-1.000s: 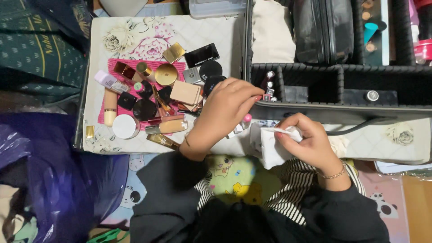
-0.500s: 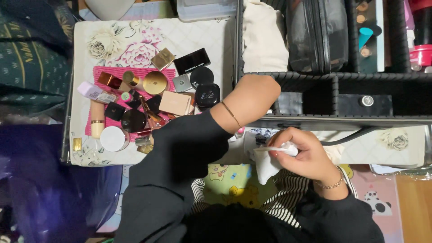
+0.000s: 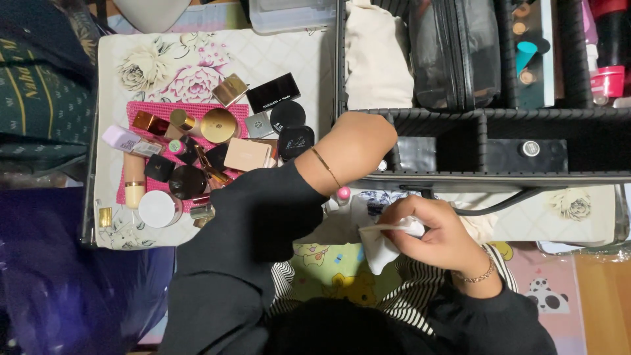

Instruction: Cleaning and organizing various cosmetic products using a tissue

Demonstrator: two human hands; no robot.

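My left hand [image 3: 355, 148] reaches over the wall of a black divided organizer case [image 3: 499, 115] into a small compartment. Its fingers are hidden there, so I cannot see whether it holds anything; a thin bracelet crosses the wrist. My right hand [image 3: 437, 233] is close to my body, pinching a crumpled white wipe [image 3: 380, 244] above my lap. A small pink-tipped item [image 3: 342, 192] lies just below my left wrist.
Several cosmetics lie on a pink mat [image 3: 151, 108] on a floral tray at the left: a gold round compact [image 3: 218, 125], a white jar [image 3: 156, 208], black compacts. The case holds a beige cloth bag [image 3: 378, 59] and a black pouch [image 3: 453, 52]. A black cable [image 3: 499, 205] runs below the case.
My left hand has moved from the case's front edge up into the compartment, fingers now out of sight. My right hand still holds the wipe and has shifted slightly toward me.
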